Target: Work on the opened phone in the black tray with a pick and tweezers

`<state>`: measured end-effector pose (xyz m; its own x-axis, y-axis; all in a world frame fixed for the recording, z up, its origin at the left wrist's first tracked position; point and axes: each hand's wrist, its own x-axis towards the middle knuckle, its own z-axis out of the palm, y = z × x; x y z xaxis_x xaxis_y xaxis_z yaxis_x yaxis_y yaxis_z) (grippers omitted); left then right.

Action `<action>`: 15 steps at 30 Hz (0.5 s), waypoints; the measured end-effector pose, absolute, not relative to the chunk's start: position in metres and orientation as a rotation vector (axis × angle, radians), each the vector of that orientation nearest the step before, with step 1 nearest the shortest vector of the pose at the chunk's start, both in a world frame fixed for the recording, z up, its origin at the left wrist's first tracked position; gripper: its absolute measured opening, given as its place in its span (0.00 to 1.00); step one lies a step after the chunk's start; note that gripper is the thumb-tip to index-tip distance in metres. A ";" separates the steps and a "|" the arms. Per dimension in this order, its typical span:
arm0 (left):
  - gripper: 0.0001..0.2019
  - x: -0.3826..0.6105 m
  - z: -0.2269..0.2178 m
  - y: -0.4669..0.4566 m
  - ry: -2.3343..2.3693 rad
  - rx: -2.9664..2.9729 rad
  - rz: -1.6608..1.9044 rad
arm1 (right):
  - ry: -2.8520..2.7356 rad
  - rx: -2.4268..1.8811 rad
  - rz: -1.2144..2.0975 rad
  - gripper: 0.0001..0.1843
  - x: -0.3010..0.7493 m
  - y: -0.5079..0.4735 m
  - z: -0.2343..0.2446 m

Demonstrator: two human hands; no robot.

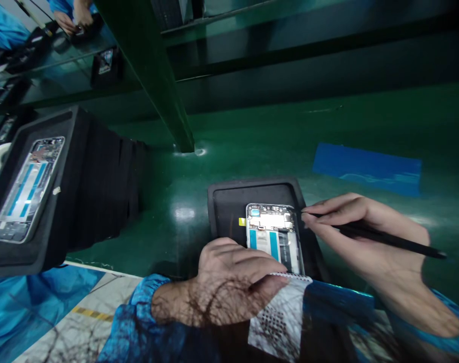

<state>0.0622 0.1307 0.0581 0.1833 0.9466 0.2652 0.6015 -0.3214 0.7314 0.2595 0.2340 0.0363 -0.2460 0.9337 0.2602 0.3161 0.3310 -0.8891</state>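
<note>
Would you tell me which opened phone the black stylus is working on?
The opened phone in the single black tray between both hands; the other rests atop the tray stack at left.

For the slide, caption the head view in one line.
Left hand steadies an opened phone in a black tray; right hand holds a black stylus.

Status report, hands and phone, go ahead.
Left hand steadies phone in tray. Right hand holds black stylus, tip at phone's top right edge. Nothing in the way.
</note>
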 end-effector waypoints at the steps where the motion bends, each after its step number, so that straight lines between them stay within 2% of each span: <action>1: 0.04 0.062 0.058 0.130 1.444 1.999 0.978 | -1.760 -1.120 0.914 0.11 0.260 0.234 0.036; 7: 0.03 0.063 0.055 0.130 1.380 1.997 1.028 | -1.834 -1.043 0.898 0.11 0.258 0.240 0.036; 10: 0.02 0.059 0.057 0.127 1.349 1.845 1.111 | -1.689 -1.038 0.838 0.08 0.266 0.240 0.042; 13: 0.01 0.049 0.060 0.116 1.434 1.505 1.246 | -1.822 -1.173 0.748 0.22 0.287 0.229 0.044; 15: 0.06 0.042 0.058 0.105 1.555 1.303 1.349 | -2.053 -1.298 0.730 0.27 0.301 0.215 0.037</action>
<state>0.0417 0.1054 0.0578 -0.2580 0.9601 0.1077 0.2423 -0.0436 0.9692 0.3011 0.2149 0.0373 -0.3450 0.9187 0.1923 0.5914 0.3719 -0.7155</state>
